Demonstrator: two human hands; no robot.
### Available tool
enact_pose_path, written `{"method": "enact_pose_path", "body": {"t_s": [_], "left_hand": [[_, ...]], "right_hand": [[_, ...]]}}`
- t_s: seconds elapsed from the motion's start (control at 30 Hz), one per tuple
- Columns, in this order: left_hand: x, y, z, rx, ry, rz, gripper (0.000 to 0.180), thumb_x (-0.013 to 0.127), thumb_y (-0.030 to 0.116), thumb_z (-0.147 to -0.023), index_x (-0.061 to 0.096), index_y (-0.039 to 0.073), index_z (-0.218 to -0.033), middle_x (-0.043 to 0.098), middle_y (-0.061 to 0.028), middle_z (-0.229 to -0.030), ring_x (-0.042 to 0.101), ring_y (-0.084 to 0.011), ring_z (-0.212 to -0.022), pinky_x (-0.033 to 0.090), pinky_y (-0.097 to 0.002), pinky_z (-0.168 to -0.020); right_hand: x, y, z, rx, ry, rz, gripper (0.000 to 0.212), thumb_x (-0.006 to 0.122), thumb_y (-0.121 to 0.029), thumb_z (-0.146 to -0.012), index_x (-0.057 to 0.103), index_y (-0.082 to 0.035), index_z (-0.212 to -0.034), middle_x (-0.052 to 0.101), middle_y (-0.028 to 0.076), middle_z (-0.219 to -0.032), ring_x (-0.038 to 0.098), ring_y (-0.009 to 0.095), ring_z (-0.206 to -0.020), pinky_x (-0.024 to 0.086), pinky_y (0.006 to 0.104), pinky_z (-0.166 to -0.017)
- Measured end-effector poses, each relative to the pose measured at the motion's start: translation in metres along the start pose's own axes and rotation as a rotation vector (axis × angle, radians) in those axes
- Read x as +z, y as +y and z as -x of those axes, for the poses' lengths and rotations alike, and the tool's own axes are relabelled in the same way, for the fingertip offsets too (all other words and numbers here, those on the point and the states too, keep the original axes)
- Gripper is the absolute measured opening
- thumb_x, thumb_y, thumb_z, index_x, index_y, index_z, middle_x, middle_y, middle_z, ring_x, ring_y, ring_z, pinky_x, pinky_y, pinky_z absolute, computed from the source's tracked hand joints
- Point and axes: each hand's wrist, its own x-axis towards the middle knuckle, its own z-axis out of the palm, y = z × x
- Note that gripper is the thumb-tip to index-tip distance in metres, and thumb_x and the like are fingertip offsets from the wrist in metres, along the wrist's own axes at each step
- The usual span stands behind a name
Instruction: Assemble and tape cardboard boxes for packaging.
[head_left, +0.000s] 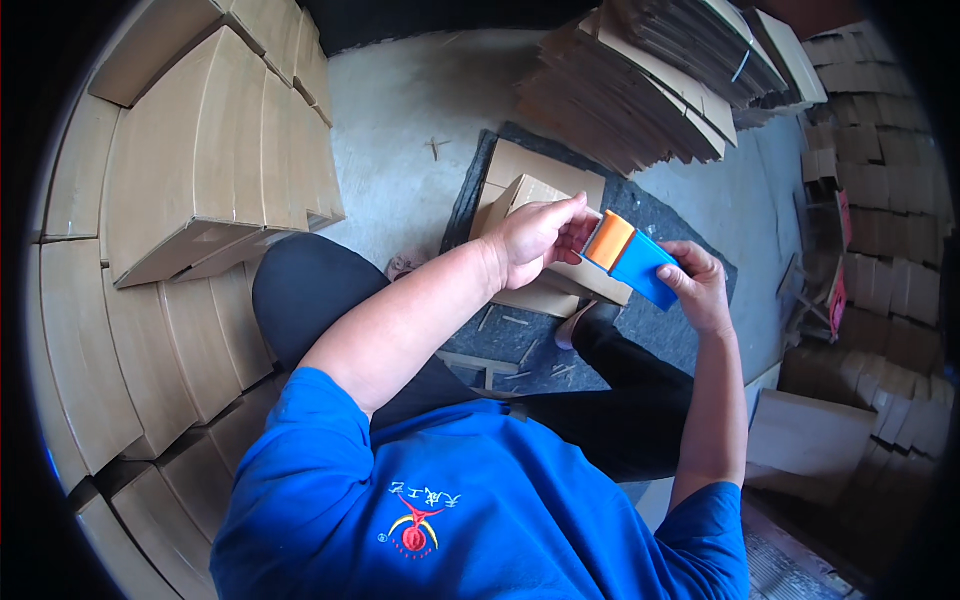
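A blue tape dispenser point(645, 271) with a rounded orange part point(609, 240) is held in front of me, tilted, above a cardboard box. My right hand point(702, 287) grips its blue end, thumb on top. At the orange end is my left hand point(540, 238), its fingers curled against the dispenser's edge and its thumb near the upper corner. Whether a strip of tape lies between those fingers is too small to tell. Below the hands the brown cardboard box point(520, 193) stands near my feet, partly hidden by my left hand and the dispenser.
Large cardboard boxes point(170, 170) are stacked along my left. Bundles of flat cardboard point(640, 90) stand at the far right, and more stacked cardboard point(880, 180) lines the right side. A dark mat point(690, 225) lies on the grey floor point(400, 110) under the box.
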Motion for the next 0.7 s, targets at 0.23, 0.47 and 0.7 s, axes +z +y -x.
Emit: {"method": "enact_pose_path", "body": {"t_s": [0.23, 0.47, 0.7], "left_hand": [[-0.009, -0.025, -0.007, -0.067, 0.339, 0.008, 0.019, 0.053, 0.011, -0.098, 0.065, 0.006, -0.113, 0.067, -0.0056, -0.104, 0.061, -0.0147, -0.091, 0.049, -0.0298, -0.076], [-0.075, -0.024, -0.009, 0.058, 0.658, -0.352, 0.012, 0.064, 0.014, -0.095, 0.068, 0.003, -0.099, 0.066, -0.0017, -0.084, 0.054, -0.0071, -0.066, 0.046, -0.0220, -0.059], [-0.109, 0.005, -0.013, 0.119, 0.752, -0.387, 0.017, 0.070, 0.015, -0.089, 0.069, 0.002, -0.099, 0.066, -0.0019, -0.084, 0.054, -0.0079, -0.069, 0.047, -0.0236, -0.063]], "right_hand": [[0.029, 0.009, -0.006, 0.061, -0.027, -0.032, 0.030, 0.080, -0.022, -0.085, 0.070, -0.001, -0.103, 0.069, 0.000, -0.088, 0.062, 0.007, -0.082, 0.052, 0.0247, -0.077], [0.031, 0.020, -0.013, 0.186, -0.023, 0.285, 0.029, 0.079, -0.023, -0.083, 0.069, 0.001, -0.097, 0.067, 0.004, -0.079, 0.061, 0.008, -0.073, 0.052, 0.0256, -0.068], [0.039, 0.012, -0.053, 0.198, 0.016, 0.548, 0.040, 0.078, -0.034, -0.080, 0.072, -0.001, -0.101, 0.071, 0.013, -0.082, 0.069, 0.021, -0.076, 0.056, 0.0345, -0.073]]}}
